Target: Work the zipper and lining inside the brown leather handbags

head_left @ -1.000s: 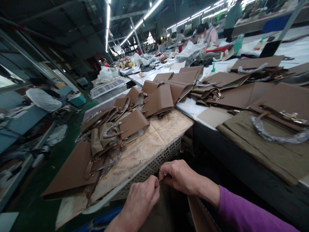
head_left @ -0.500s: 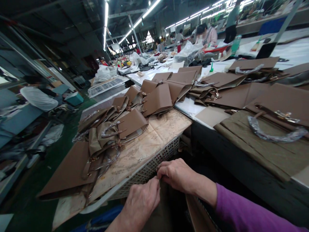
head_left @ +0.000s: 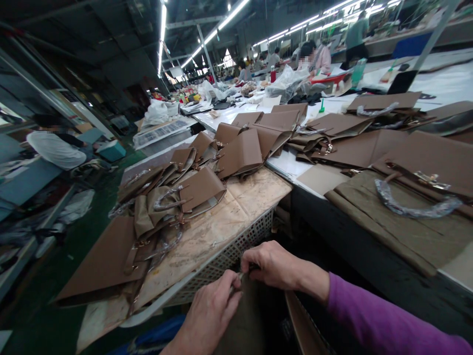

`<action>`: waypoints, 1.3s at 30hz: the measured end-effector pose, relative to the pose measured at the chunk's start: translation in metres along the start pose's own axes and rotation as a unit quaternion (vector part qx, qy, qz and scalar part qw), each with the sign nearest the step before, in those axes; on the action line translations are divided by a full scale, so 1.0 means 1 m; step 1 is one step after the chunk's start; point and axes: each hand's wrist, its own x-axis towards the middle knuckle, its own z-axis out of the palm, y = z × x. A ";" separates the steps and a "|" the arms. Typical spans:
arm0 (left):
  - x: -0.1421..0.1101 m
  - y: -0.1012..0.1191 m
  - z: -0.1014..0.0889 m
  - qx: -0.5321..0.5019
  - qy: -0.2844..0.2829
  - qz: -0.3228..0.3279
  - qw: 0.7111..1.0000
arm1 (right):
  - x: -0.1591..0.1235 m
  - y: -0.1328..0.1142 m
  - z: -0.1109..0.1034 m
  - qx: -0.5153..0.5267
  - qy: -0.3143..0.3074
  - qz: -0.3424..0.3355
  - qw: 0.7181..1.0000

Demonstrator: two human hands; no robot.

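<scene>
The left hand [head_left: 214, 308] has loosened its fingers slightly, apparently re-gripping the cloth [head_left: 244, 318]. It pinches loosely; the right hand [head_left: 272, 266] pinches the edge just beside it.

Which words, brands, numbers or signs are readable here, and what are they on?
No text is readable anywhere.
Olive cloth being held: no lettering visible.
Brown bags: none legible on panels; metal clasps too small to tell.
Red container: too small and blurred.
</scene>
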 end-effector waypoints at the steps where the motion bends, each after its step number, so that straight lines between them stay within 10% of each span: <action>1: 0.000 0.000 0.000 -0.034 -0.003 -0.020 0.999 | 0.001 0.001 0.001 0.009 0.003 0.009 1.000; 14: 0.009 0.009 -0.006 -0.093 0.003 -0.149 0.984 | 0.002 0.004 0.009 0.055 0.030 0.029 0.998; 25: 0.013 0.003 -0.005 -0.278 0.035 -0.044 0.959 | -0.001 0.009 0.006 0.017 0.035 0.032 0.999; 39: 0.004 0.008 -0.010 -0.249 0.023 -0.063 0.966 | -0.003 0.010 0.003 0.051 0.022 -0.021 0.998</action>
